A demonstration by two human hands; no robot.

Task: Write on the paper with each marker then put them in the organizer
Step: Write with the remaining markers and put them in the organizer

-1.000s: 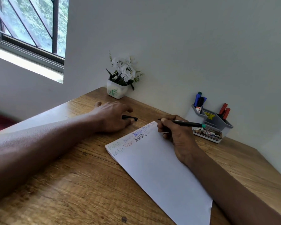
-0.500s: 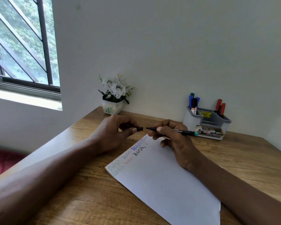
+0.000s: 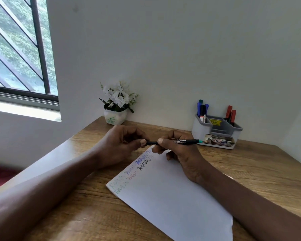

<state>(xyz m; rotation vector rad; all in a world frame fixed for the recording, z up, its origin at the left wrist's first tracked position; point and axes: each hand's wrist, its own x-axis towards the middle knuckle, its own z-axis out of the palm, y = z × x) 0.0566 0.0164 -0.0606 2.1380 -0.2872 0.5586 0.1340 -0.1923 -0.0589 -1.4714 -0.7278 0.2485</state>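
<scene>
Our right hand point(image 3: 179, 153) holds the marker point(image 3: 186, 141) level above the far corner of the paper point(image 3: 172, 206), with the thumb on top and the other fingers curled beneath the barrel. We see a slim black marker with fine pale print along its side and a teal end that points right, towards the organizer point(image 3: 201, 131). Our left hand point(image 3: 118, 145) meets it from the other side, pinching the short black cap point(image 3: 151, 143) at the marker's writing end between thumb and fingers. We cannot tell whether the cap is fully seated.

The white sheet lies at an angle on the wooden desk point(image 3: 259, 171). Its far left edge carries short words in pale green, red, blue and black. Our right wrist rests over the sheet's far edge.

The grey organizer stands against the wall, well apart from our hands. Blue and green markers point(image 3: 202, 108) stand in its left compartment and red ones point(image 3: 230, 113) in its right. A white pot of white flowers point(image 3: 115, 117) sits in the desk's far left corner, below a barred window point(image 3: 21, 58).
</scene>
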